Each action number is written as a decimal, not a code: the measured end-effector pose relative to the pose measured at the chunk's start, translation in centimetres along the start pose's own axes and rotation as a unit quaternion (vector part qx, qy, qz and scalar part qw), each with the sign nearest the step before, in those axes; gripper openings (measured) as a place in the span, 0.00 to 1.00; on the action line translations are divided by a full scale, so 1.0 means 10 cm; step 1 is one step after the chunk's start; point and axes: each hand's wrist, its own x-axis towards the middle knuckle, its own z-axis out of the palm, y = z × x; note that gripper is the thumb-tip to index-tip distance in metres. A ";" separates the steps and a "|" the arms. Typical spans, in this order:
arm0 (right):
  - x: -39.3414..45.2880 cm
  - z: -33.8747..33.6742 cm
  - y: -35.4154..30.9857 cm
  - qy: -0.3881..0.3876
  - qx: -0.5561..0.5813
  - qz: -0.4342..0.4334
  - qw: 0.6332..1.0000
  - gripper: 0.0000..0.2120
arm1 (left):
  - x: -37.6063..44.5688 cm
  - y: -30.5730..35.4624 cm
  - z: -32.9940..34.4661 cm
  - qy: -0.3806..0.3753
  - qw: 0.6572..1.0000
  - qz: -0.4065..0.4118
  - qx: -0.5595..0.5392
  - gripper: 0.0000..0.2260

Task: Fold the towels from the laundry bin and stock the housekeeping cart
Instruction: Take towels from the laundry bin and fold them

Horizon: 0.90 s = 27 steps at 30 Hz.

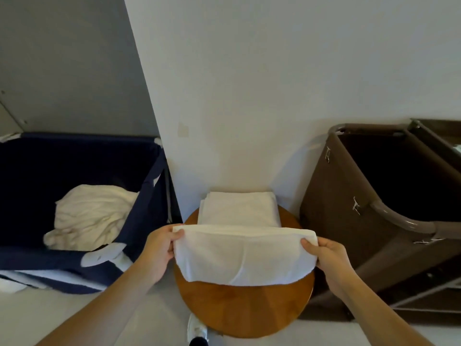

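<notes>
Towel [244, 255] pinched between both hands' fingers [178, 236]

Single head view, wide-angle, looks forward and steeply down, close over round worktop [245, 308] against wall [249, 96]; edges apparently distorted.

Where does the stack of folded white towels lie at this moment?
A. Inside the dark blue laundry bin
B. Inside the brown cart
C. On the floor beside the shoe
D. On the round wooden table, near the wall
D: the folded towels rest on the far part of the round wooden table, by the wall, beyond the towel that both hands hold.
</notes>
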 end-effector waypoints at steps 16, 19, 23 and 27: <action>2.31 0.99 -0.45 0.127 -0.072 0.116 0.983 0.04 | 2.58 0.39 0.69 -0.010 0.992 -0.116 0.040 0.05; 2.86 1.17 -0.45 0.140 -0.105 0.124 0.977 0.04 | 3.12 0.34 0.86 0.006 0.991 -0.131 0.043 0.05; 3.41 1.39 -0.26 0.164 -0.184 0.111 0.963 0.04 | 3.71 0.08 1.05 0.010 0.993 -0.100 0.069 0.12; 3.43 1.49 0.21 0.125 -0.325 0.151 0.925 0.12 | 3.90 -0.43 0.93 -0.039 0.985 -0.108 0.127 0.20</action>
